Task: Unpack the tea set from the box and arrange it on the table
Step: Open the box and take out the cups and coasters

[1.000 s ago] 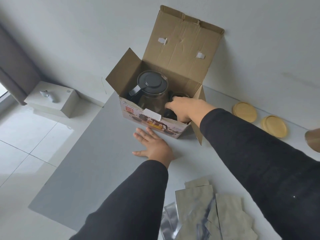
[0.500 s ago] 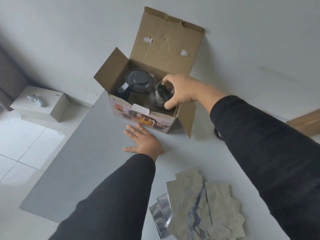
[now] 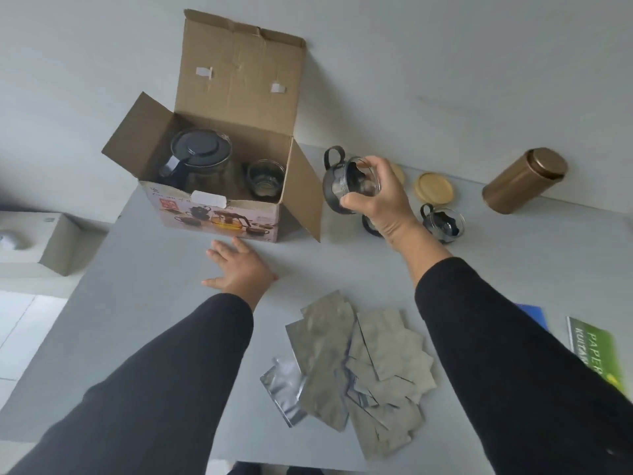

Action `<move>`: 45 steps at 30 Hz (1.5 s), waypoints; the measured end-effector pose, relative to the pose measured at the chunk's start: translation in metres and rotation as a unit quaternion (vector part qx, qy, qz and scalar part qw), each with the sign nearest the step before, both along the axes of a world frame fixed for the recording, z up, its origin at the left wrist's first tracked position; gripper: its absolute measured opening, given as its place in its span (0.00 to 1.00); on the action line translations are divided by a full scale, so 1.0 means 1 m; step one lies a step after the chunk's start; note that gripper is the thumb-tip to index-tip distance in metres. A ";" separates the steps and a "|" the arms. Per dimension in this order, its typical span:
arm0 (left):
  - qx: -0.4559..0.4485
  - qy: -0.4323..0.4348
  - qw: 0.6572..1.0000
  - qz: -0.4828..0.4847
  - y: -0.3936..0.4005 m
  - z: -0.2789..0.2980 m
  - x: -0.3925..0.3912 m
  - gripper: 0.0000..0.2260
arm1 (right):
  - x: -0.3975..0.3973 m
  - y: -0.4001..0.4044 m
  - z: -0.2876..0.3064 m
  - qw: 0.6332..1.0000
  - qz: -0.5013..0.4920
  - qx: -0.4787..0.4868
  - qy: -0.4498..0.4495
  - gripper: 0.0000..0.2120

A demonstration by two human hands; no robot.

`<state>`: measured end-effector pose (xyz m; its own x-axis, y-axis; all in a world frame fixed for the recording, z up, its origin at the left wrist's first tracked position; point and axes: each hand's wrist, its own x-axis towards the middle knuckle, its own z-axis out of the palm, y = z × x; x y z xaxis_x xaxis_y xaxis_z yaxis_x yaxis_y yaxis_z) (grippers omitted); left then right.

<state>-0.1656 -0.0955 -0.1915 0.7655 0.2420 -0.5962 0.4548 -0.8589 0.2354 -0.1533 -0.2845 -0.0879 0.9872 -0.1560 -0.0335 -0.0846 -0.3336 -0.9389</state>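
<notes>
Near first: foil pouches point(image 3: 356, 371) scattered at 6 o'clock, untouched. Left hand point(image 3: 239, 269) laid flat, fingers spread, nothing held, just short of box point(image 3: 219, 217).

Big change: glass cup point(image 3: 349, 181), half a sec ago at box mouth, now carried out to 1 o'clock by right hand point(image 3: 376, 197), fingers wrapped round rim. So one more piece unpacked, probably gets set by cup point(image 3: 442, 222) already out.

Cup looks clear, black handle, tilted. Teapot point(image 3: 200, 159) plus another cup point(image 3: 265, 178) seen inside box at 11.

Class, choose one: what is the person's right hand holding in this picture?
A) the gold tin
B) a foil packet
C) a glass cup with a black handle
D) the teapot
C: the right hand grips a glass cup, black handle showing, beside the box.
</notes>
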 end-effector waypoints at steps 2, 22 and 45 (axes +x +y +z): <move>-0.006 -0.008 1.000 0.003 -0.002 -0.001 -0.002 0.44 | -0.017 -0.016 -0.018 1.000 -0.025 0.008 0.011 0.28; 0.004 -0.101 0.994 0.038 0.002 -0.035 0.000 0.38 | -0.064 -0.091 -0.124 0.987 -0.084 -0.114 0.072 0.32; -0.004 -0.062 0.994 0.085 0.005 -0.024 -0.004 0.48 | -0.034 -0.059 -0.064 0.976 -0.075 -0.190 -0.076 0.34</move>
